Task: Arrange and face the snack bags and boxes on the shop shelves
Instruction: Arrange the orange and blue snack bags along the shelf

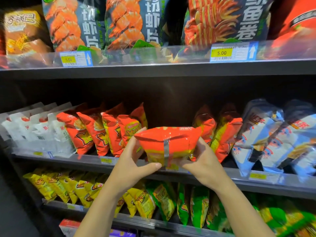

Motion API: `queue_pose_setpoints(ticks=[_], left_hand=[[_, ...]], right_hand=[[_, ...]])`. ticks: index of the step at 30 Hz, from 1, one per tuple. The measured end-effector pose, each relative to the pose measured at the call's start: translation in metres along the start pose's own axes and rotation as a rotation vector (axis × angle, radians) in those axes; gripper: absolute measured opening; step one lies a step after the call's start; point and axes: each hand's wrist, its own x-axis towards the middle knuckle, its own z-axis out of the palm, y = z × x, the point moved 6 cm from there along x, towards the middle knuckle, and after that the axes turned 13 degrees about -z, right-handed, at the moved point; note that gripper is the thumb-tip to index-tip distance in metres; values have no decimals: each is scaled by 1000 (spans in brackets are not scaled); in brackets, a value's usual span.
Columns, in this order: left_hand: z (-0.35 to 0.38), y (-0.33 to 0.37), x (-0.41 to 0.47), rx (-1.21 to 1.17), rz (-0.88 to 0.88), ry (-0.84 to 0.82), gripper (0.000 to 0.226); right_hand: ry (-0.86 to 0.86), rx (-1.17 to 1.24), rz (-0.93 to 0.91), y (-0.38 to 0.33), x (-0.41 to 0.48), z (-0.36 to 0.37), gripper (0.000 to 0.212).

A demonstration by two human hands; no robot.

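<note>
Both hands hold one orange-red snack bag [168, 144] in front of the middle shelf [222, 178], its back seam facing me. My left hand [131, 161] grips its left side, thumb under the bottom edge. My right hand [203, 161] grips the right side. The bag sits before a gap in a row of matching orange-red bags: several lean to the left [102, 132] and two stand to the right [220, 132].
White bags [34, 130] fill the middle shelf's left end, blue-and-white bags [277, 137] its right. Large dark shrimp-chip bags [77, 24] stand on the top shelf behind price tags [222, 53]. Yellow [65, 185] and green bags [196, 206] line the lower shelf.
</note>
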Motion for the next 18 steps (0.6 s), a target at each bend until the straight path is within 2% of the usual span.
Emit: queue_pose_setpoints(ticks=[2, 4, 7, 11, 14, 18], left_hand=[[-4, -2, -2, 33, 20, -14, 94], [-6, -3, -2, 67, 39, -22, 85], [-5, 0, -3, 88, 60, -20, 73], [-5, 2, -2, 71, 66, 12, 60], [-2, 4, 4, -15, 13, 6, 59], [8, 6, 12, -226, -155, 45, 50]], right_hand=[[-3, 31, -72, -2, -6, -1, 55], [-27, 45, -130, -4, -9, -1, 60], [-52, 58, -123, 0, -10, -2, 68], [28, 80, -40, 3, -4, -5, 53], [35, 67, 55, 1, 0, -4, 57], [61, 234, 210, 4, 5, 9, 62]])
